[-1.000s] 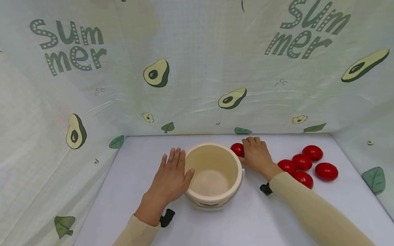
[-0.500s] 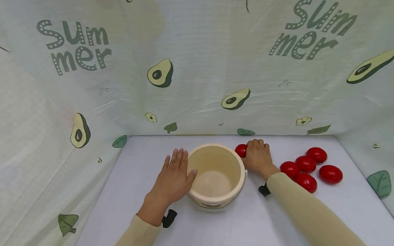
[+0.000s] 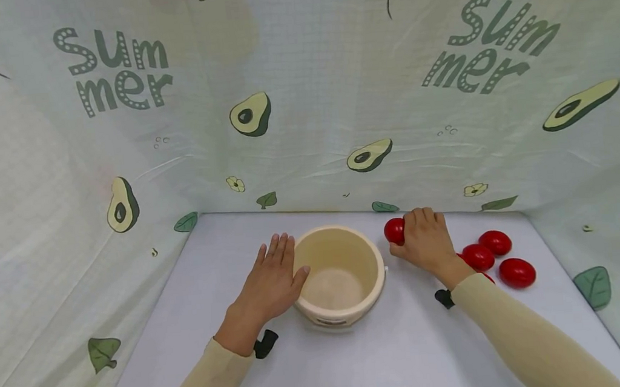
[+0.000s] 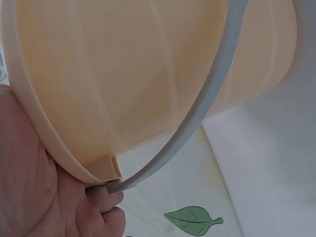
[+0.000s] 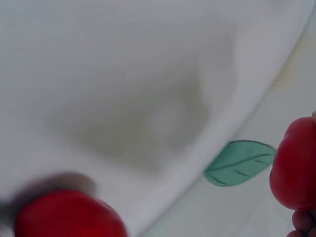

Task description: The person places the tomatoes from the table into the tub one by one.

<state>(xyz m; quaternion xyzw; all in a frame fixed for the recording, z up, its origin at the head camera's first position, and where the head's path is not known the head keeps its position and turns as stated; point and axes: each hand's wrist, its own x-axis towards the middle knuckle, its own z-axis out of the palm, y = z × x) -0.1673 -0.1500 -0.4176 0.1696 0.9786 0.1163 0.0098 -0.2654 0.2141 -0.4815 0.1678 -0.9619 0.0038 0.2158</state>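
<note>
Right hand [image 3: 425, 239] grips one red fruit [image 3: 394, 231] — other fruits [image 3: 517, 273] left, maybe five, sleeve [image 3: 522, 325] blocks — left hand [image 3: 268, 285] straight-fingered against bucket [image 3: 341, 245].

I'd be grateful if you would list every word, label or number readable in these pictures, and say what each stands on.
"sum mer": green lettering, left side of the patterned backdrop cloth.
"sum mer": slanted green lettering, right side of the same cloth.
Small marking, front of the cream bucket: too small to read.
</note>
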